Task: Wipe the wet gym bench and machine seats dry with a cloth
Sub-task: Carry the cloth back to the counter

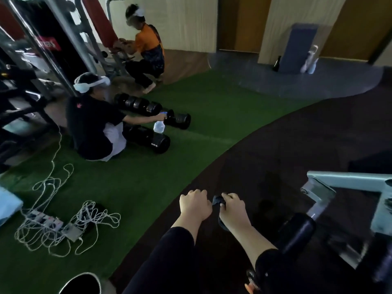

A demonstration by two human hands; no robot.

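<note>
My left hand and my right hand are held out side by side over the dark floor, low in the centre of the view. Both grip a dark cloth. A bunched part of it shows between the hands, and another part hangs under my right wrist. To the right stands a pale grey machine frame with a black padded roller just right of my right forearm. The machine's seat is not plainly visible.
Green turf lies to the left. On it a crouching person holds a spray bottle by black dumbbells. Another person squats at a machine further back. A power strip with tangled white cables lies on the turf at lower left.
</note>
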